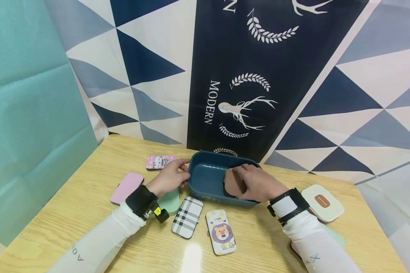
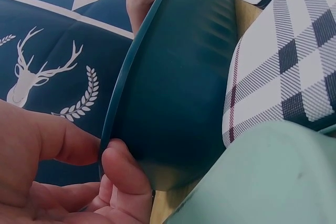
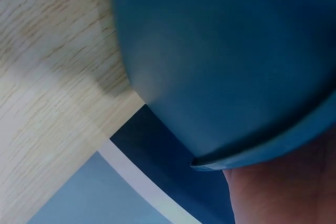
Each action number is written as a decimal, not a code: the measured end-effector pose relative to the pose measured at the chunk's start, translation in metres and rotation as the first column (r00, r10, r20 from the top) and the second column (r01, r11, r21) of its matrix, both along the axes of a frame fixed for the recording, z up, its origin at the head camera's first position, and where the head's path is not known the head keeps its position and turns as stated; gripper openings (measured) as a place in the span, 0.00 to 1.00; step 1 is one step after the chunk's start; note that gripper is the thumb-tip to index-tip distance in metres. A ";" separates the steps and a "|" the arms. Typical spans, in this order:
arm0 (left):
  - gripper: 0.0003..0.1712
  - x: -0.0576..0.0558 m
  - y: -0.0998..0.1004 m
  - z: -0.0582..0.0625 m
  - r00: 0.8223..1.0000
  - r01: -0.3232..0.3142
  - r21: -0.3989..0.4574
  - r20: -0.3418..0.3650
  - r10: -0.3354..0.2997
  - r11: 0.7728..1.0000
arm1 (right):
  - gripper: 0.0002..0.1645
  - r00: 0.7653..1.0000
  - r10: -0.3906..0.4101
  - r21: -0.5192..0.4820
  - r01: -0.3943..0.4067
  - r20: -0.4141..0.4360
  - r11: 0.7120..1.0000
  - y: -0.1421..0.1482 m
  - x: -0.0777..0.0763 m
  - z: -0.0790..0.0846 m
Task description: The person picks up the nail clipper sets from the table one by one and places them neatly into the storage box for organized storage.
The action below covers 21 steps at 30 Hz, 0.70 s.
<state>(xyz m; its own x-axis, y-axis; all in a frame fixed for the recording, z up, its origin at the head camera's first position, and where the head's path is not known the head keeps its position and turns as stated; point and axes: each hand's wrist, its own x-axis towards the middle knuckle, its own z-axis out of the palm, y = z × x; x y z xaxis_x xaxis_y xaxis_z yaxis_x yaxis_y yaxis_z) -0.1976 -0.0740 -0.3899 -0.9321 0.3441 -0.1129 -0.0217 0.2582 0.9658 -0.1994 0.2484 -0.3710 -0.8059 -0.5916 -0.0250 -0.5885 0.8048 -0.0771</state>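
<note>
A dark blue plastic bin (image 1: pixel 206 172) stands near the back edge of the wooden table. My left hand (image 1: pixel 169 176) pinches its left rim; in the left wrist view the thumb and fingers meet at the edge of the bin wall (image 2: pixel 173 77). Reaching inside the right half, my right hand (image 1: pixel 259 184) grips a brown, rounded flat case (image 1: pixel 231 182), tilted against the bin's floor. The right wrist view shows the bin's outer wall (image 3: pixel 210 66), which hides most of that hand and the brown case.
Left of the bin lie a pink printed case (image 1: pixel 158 162), a plain pink case (image 1: pixel 127 187) and a mint case (image 1: pixel 171 201). In front are a plaid case (image 1: pixel 188 217) and a lion-print case (image 1: pixel 221 232). A cream case (image 1: pixel 331 203) and another mint case (image 1: pixel 336 234) lie by the right forearm.
</note>
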 end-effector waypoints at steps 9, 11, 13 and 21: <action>0.35 -0.001 -0.001 -0.002 1.000 0.006 0.004 -0.006 -0.006 1.000 | 0.55 0.999 -0.022 -0.005 0.023 0.033 1.000 0.000 -0.001 0.000; 0.35 0.000 0.000 -0.002 1.000 0.006 0.004 -0.006 -0.006 1.000 | 0.55 0.999 -0.026 -0.001 0.026 0.041 1.000 0.001 -0.001 -0.001; 0.35 0.000 0.000 -0.002 1.000 0.007 0.005 -0.005 -0.007 1.000 | 0.55 0.999 -0.024 0.003 0.024 0.045 1.000 0.001 -0.001 -0.002; 0.35 -0.002 -0.001 -0.003 1.000 0.014 0.007 -0.001 -0.014 1.000 | 0.55 0.998 -0.033 0.006 0.033 0.058 0.999 0.001 0.000 0.000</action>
<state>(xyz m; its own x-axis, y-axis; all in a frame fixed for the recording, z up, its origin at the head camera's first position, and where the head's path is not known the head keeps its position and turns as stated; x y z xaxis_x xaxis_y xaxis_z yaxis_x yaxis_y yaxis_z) -0.1999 -0.0749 -0.3931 -0.9274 0.3577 -0.1095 -0.0172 0.2516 0.9677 -0.1998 0.2499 -0.3714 -0.8219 -0.5646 -0.0752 -0.5564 0.8241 -0.1062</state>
